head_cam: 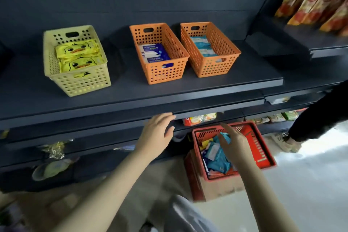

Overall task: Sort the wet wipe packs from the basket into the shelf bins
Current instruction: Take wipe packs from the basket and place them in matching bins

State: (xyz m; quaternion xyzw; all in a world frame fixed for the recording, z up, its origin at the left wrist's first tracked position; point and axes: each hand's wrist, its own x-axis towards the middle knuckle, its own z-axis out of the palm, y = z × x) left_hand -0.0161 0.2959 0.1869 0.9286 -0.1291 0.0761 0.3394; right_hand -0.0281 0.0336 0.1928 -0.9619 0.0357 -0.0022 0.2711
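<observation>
Right hand (pixel 233 141) hovers, fingers spread, over red basket (pixel 261 147), gripping nothing; left hand (pixel 159 130) hangs relaxed by shelf edge | dark shelf (pixel 244 78) bears cream bin (pixel 84 83) of yellow duck packs (pixel 79 56) left, middle orange bin (pixel 165 75), right orange bin (pixel 216 68) | teal wet wipe packs (pixel 216 158) lie in basket, near right

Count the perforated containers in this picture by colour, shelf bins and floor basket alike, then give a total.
Yellow bin: 1
Orange bins: 2
Red basket: 1
Total: 4
</observation>
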